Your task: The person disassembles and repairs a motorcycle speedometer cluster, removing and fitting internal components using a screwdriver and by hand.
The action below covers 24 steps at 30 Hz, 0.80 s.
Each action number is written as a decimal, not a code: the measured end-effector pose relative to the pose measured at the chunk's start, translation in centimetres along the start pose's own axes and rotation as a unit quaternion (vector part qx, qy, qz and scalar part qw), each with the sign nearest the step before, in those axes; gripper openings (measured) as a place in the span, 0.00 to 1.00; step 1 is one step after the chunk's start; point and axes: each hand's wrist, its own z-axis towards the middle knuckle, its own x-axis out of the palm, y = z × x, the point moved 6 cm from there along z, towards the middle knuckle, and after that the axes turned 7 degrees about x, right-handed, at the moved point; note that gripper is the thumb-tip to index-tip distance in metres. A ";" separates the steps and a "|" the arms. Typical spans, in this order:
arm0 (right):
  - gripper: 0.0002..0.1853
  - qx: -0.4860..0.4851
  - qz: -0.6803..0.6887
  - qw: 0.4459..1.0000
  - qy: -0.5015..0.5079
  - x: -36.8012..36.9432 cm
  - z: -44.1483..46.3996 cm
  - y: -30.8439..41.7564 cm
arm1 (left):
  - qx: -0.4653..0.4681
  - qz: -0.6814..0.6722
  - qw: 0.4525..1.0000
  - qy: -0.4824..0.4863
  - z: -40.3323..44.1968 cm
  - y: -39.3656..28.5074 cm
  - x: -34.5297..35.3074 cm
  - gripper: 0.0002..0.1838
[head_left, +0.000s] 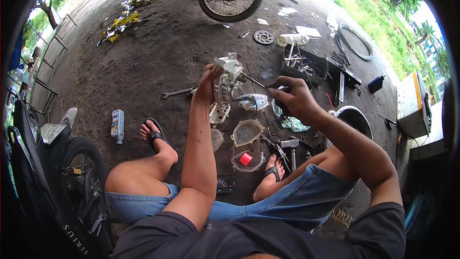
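One slanted push could slip, we judged: our right hand [292, 97] pinched a slim tool [255, 81] against the housing [231, 69] our left hand [206, 85] gripped.

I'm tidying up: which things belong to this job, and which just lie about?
Probably the job's:
- white plastic wired housing
- slim metal tool
- translucent angular plastic cover

Seemingly lying about:
- grey plastic bottle
- crumpled yellow-silver foil
- cylindrical black bottle

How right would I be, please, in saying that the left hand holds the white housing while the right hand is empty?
Not quite: in the head view, the right hand is not empty but grips a thin tool pointed at the white housing. The left hand does hold it.
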 end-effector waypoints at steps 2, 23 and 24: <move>0.12 -0.008 -0.007 1.000 -0.002 0.3 0.1 0.1 | 0.004 -0.004 1.000 -0.001 -0.2 -0.2 0.2 0.49; 0.13 -0.114 -0.068 0.990 -0.039 0.0 0.8 -0.1 | 0.005 -0.028 1.000 0.003 0.2 0.1 -0.1 0.49; 0.13 -0.112 -0.066 0.991 -0.039 0.0 0.6 0.4 | 0.003 -0.029 1.000 0.003 0.1 0.2 -0.1 0.49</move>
